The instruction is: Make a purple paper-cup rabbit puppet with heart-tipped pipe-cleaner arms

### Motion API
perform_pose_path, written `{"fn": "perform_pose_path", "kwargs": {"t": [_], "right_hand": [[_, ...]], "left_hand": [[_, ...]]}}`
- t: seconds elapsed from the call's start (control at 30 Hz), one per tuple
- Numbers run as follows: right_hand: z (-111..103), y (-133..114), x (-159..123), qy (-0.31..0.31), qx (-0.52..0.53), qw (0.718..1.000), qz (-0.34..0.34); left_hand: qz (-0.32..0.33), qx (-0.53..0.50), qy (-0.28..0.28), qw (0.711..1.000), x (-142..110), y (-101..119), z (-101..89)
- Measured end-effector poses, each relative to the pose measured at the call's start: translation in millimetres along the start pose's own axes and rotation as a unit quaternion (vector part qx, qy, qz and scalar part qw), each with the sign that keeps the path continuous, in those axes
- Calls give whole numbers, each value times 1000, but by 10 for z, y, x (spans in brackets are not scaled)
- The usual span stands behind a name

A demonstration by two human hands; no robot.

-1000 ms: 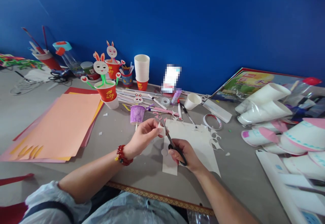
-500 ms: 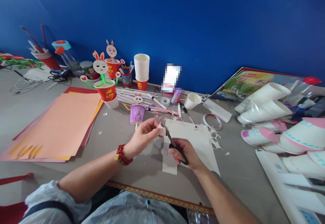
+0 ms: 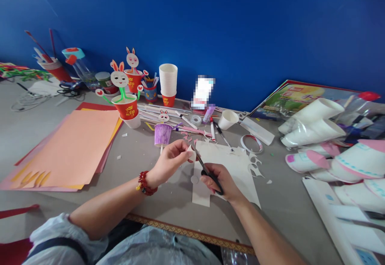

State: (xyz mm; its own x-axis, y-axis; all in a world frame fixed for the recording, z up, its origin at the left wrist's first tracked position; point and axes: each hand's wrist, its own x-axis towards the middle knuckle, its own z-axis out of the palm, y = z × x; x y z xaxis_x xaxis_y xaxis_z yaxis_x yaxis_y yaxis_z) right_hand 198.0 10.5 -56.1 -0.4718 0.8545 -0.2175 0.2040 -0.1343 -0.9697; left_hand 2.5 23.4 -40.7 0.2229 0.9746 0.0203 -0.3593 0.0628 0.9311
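My left hand [image 3: 175, 157] pinches a small piece of white paper [image 3: 191, 155] between thumb and fingers. The fingers of my right hand [image 3: 221, 180] are wrapped round the black handles of a pair of scissors [image 3: 214, 179]. Its blades point up and left and lie against the edge of the held piece. Below both hands a larger white sheet [image 3: 233, 166] with cut edges rests on the table. A small white disc [image 3: 194, 179] lies on its left part. Just beyond my left hand stands a purple paper cup [image 3: 163, 135] with a small rabbit face at its rim.
Stacked coloured paper [image 3: 70, 144] lies at the left. Red cups with rabbit figures [image 3: 126, 108], a stack of white cups [image 3: 168, 79] and loose pens stand or lie along the back. A tape roll [image 3: 252, 144] is right of centre; white paper cones [image 3: 357, 160] fill the right side.
The scissors and my right hand have shifted very slightly, and the small paper piece has turned a little in my left fingers. The rest is unchanged.
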Motion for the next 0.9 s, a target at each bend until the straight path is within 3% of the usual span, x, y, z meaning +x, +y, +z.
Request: {"fn": "perform_pose_path", "kwargs": {"t": [0.9], "right_hand": [[-26,37,3,4,-44,999,-20]], "left_hand": [[31,33,6,999,-7,-12,-27]]}}
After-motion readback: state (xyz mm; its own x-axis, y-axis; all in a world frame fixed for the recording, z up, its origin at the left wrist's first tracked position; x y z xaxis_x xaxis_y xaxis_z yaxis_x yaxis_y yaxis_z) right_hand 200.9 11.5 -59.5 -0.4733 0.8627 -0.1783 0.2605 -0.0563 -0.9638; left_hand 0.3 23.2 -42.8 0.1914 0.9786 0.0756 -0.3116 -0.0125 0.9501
